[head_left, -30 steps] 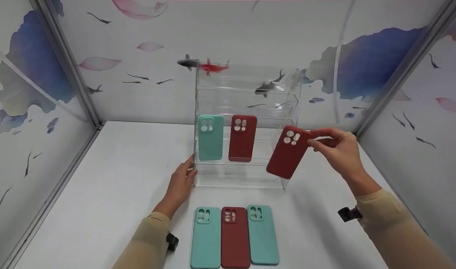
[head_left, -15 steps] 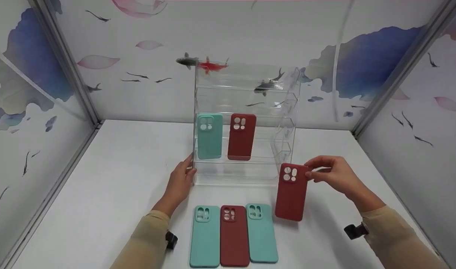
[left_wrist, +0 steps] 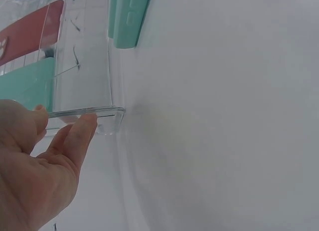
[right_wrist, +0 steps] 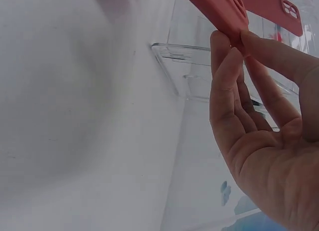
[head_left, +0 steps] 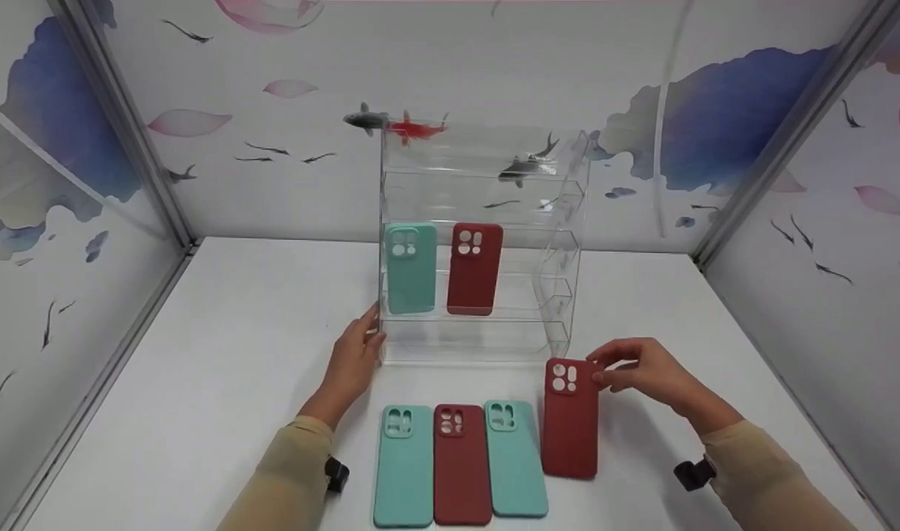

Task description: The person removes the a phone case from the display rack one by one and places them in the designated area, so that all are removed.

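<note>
A red phone case (head_left: 570,435) is pinched at its upper right edge between the thumb and fingertips of the right hand (head_left: 648,375), just beside the nearest turquoise phone case (head_left: 518,468) on the table (head_left: 258,317); whether its lower end meets the surface cannot be told. Gripped only there, it could swivel or slip and knock its neighbour askew. The left hand (head_left: 350,363), digits apart, rests against the clear acrylic rack (head_left: 465,341), where uneven pressure might shift the frame and topple the two shelved cases (head_left: 475,273).
</note>
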The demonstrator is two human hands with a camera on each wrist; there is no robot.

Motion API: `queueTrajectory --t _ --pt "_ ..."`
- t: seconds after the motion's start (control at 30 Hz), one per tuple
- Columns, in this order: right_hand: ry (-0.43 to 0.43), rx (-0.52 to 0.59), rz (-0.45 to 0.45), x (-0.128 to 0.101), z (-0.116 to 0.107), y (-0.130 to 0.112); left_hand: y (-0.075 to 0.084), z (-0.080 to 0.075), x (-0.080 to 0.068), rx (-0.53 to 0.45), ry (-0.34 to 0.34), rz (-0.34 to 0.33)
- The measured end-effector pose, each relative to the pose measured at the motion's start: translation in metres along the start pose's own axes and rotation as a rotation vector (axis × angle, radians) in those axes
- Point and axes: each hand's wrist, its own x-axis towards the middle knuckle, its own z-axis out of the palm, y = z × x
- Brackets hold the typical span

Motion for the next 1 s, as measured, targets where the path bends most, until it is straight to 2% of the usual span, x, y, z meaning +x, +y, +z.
queueTrajectory --t 0.2,0.57,1.0 --pt "-0.058 -0.024 -0.003 0.001 0.013 0.012 -0.001 0.0 0.001 0.018 -0.007 -0.014" --pt "-0.12 -0.081 0.046 0.001 0.027 0.026 -0.001 0.002 -0.002 -0.001 -0.014 -0.039" --pt "-0.111 -0.068 0.082 0.0 0.039 0.025 -0.001 0.0 0.0 0.013 -0.026 -0.036"
